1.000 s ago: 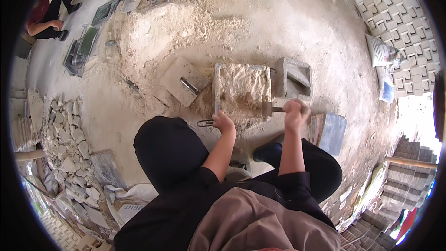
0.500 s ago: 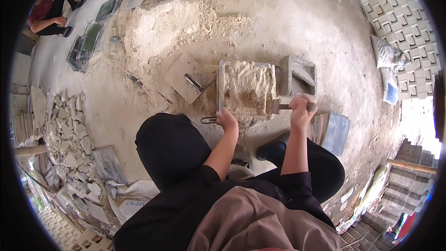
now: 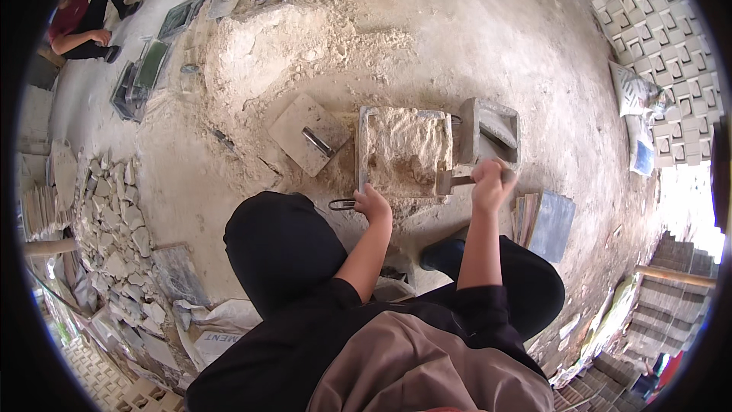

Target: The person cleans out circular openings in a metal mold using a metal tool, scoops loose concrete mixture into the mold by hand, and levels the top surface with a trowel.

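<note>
A rectangular metal mould [image 3: 361,154] filled with pale sandy mix [image 3: 404,151] lies on the ground ahead of me. My left hand [image 3: 374,203] rests on its near edge, fingers curled over the rim. My right hand [image 3: 489,181] is closed round the handle of a small tamping tool [image 3: 448,181] whose head touches the mould's near right corner. Beside the mould on the right stands an empty grey mould box [image 3: 489,130]. A flat square plate with a handle [image 3: 307,134] lies to the left.
A heap of sandy mix [image 3: 290,46] spreads beyond the mould. Flat tiles [image 3: 546,223] lie stacked by my right knee. Patterned blocks [image 3: 656,38] fill the far right. Broken slabs [image 3: 114,229] litter the left. Another person [image 3: 84,19] sits at the far left.
The view has shifted slightly, so the mould sits further right. My right hand with the tool has stayed at the mould's near right corner. My left hand stays on the near rim.
</note>
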Available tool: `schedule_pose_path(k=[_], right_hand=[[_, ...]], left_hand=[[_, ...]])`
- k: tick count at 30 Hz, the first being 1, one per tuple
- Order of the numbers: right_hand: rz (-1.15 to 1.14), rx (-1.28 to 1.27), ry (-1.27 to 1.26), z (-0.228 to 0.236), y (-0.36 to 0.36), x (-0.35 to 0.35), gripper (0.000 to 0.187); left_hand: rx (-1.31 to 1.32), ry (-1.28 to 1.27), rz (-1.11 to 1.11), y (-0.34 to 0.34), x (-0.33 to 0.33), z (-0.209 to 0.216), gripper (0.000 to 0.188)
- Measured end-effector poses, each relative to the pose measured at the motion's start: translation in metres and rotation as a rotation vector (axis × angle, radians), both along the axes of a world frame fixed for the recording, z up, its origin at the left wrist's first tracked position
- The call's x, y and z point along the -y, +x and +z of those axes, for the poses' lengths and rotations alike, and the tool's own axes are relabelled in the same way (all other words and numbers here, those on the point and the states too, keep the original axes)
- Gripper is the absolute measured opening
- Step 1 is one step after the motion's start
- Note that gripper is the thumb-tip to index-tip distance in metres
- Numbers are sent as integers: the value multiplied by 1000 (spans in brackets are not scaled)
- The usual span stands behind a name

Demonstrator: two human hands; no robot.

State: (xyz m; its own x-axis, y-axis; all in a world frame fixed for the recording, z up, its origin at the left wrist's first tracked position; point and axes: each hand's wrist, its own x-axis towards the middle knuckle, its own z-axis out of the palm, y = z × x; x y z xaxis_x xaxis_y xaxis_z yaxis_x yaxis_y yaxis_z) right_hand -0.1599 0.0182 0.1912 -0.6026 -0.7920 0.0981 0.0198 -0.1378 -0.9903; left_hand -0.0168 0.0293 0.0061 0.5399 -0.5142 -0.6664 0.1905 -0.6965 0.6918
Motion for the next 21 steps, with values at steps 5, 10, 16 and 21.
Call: schedule_pose_path(k=[5, 10, 16, 21], right_hand=[[-82, -166, -42, -19, 9, -14, 27], [-201, 50, -82, 0, 13, -7, 31], [-214, 65, -73, -1, -4, -3, 32], [-371, 86, -58, 1, -2, -8, 31]], left_hand=[[-82, 56, -21, -1, -4, 24, 61], [6, 15, -116, 4, -8, 10, 61], [15, 45, -78, -3, -5, 13, 61], [-8, 32, -88, -1, -1, 12, 61]])
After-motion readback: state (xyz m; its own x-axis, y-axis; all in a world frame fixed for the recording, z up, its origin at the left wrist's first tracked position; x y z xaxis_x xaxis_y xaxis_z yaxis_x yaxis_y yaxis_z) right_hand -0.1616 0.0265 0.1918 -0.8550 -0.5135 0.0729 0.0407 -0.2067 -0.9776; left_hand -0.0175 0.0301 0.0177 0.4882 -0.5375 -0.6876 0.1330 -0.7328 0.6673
